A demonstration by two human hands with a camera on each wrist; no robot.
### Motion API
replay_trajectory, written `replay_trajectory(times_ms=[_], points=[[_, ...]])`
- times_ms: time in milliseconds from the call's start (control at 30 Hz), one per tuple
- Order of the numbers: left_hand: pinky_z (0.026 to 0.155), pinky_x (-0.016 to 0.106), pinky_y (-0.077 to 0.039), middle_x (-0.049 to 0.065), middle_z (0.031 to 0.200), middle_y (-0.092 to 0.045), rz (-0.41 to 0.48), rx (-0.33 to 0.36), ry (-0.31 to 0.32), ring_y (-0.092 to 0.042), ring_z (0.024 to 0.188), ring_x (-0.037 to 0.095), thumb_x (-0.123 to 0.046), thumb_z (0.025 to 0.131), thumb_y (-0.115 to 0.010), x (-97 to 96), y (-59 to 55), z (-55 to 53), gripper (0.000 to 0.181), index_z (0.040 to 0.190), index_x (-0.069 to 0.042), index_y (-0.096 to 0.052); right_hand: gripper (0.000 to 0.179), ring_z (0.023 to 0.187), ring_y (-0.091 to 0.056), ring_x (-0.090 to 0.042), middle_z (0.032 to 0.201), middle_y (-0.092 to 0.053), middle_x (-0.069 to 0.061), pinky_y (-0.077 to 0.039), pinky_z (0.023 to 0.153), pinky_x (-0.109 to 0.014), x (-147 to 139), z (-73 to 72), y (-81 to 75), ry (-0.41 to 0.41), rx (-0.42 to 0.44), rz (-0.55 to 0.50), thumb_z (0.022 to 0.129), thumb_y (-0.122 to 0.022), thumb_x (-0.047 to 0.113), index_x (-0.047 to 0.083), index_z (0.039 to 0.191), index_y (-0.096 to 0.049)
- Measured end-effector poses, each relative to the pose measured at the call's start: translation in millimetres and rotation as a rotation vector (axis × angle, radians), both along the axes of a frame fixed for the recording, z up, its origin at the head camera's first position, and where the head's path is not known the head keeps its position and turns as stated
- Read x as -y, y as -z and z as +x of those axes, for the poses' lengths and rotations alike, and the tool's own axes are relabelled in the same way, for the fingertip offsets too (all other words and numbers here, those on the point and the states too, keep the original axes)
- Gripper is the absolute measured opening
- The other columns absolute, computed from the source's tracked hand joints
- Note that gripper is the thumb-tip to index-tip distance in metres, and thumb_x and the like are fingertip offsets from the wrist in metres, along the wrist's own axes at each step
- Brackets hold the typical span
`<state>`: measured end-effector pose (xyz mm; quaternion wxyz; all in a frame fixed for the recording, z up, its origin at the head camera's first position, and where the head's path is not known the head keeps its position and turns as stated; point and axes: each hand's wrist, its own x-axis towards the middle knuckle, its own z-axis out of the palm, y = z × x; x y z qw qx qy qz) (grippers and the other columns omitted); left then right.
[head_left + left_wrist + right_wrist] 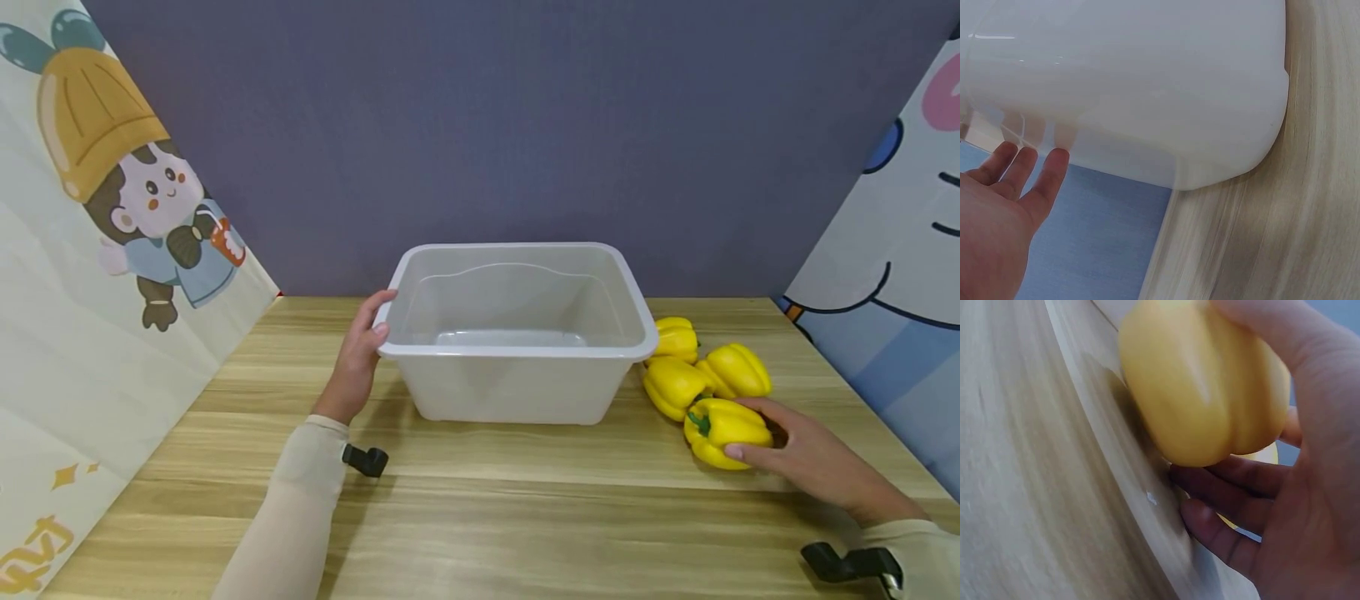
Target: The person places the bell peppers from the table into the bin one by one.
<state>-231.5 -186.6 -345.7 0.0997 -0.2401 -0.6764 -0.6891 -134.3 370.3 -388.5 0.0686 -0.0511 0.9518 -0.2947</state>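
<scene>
A white plastic bin (510, 387) stands on the wooden table, its open top facing up. My left hand (357, 358) holds its left rim, thumb and index finger at the edge. In the left wrist view, other fingertips (1055, 159) rest against the bin's outer wall (1147, 94). To the right of the bin, my right hand (806, 454) grips a yellow bell pepper (726, 429) between thumb and fingers, its green stem facing left. The right wrist view shows this pepper (1191, 387) close over the tabletop, with the lower fingers (1210, 525) curled beneath it.
Three more yellow bell peppers lie bunched by the bin's right side: one (675, 340) partly behind its corner, one (675, 385) in front, one (737, 371) farther right. A dark blue-grey panel (510, 125) rises behind the table (480, 517); printed cartoon sheets (112, 350) flank both sides.
</scene>
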Motion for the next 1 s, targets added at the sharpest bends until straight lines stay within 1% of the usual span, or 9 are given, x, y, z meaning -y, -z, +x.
replay_trajectory(times_ms=[100,200,433,667,867,1000], points=[[0.093,0.032,-0.04,0.018,0.133,-0.044,0.0,-0.002,-0.004,-0.048,0.111,0.029,-0.021,0.095,-0.041,-0.4,-0.3,0.4,0.057,0.149,-0.003,-0.036,0.081,0.124,-0.038,-0.056,0.142,-0.037,-0.04,-0.032,0.09,-0.07,0.5,0.2,-0.7,0.011,0.003,-0.002,0.095,-0.064,0.047,-0.007,0.148,-0.034],[0.093,0.033,-0.039,0.018,0.134,-0.044,-0.005,-0.001,-0.008,-0.048,0.112,0.03,-0.022,0.095,-0.041,-0.8,-0.9,0.8,0.057,0.149,-0.004,-0.036,0.081,0.123,-0.038,-0.055,0.142,-0.037,-0.04,-0.033,0.09,-0.07,1.7,0.4,-1.9,0.021,0.003,-0.002,0.095,-0.063,0.048,-0.006,0.148,-0.034],[0.095,0.034,-0.038,0.017,0.134,-0.044,-0.012,-0.003,-0.012,-0.047,0.112,0.029,-0.023,0.095,-0.041,-1.6,-1.6,1.2,0.058,0.149,-0.004,-0.035,0.077,0.123,-0.037,-0.055,0.142,-0.036,-0.04,-0.032,0.091,-0.07,3.4,1.6,-1.3,0.029,-0.017,-0.033,0.098,-0.062,0.043,-0.008,0.147,-0.034],[0.094,0.035,-0.038,0.018,0.135,-0.043,-0.024,-0.01,-0.01,-0.047,0.112,0.031,-0.026,0.096,-0.041,-1.7,0.0,-0.4,0.058,0.149,-0.006,-0.035,0.077,0.125,-0.035,-0.057,0.142,-0.035,-0.041,-0.029,0.092,-0.072,5.9,2.7,-1.3,0.037,-0.029,-0.044,0.097,-0.063,0.042,-0.009,0.147,-0.034],[0.094,0.035,-0.038,0.02,0.136,-0.041,-0.031,-0.015,-0.01,-0.046,0.113,0.031,-0.026,0.097,-0.04,-2.4,0.2,-0.7,0.056,0.149,-0.005,-0.034,0.074,0.122,-0.039,-0.052,0.141,-0.039,-0.038,-0.031,0.092,-0.068,5.6,1.8,0.1,0.031,-0.041,-0.072,0.098,-0.063,0.039,-0.009,0.147,-0.035],[0.094,0.034,-0.038,0.02,0.136,-0.042,-0.035,-0.014,-0.017,-0.046,0.113,0.031,-0.026,0.097,-0.039,-2.0,0.6,-0.6,0.056,0.149,-0.005,-0.034,0.076,0.123,-0.037,-0.054,0.143,-0.036,-0.04,-0.031,0.092,-0.069,5.5,1.1,-1.0,0.04,-0.024,-0.087,0.099,-0.061,0.04,-0.01,0.148,-0.032]])
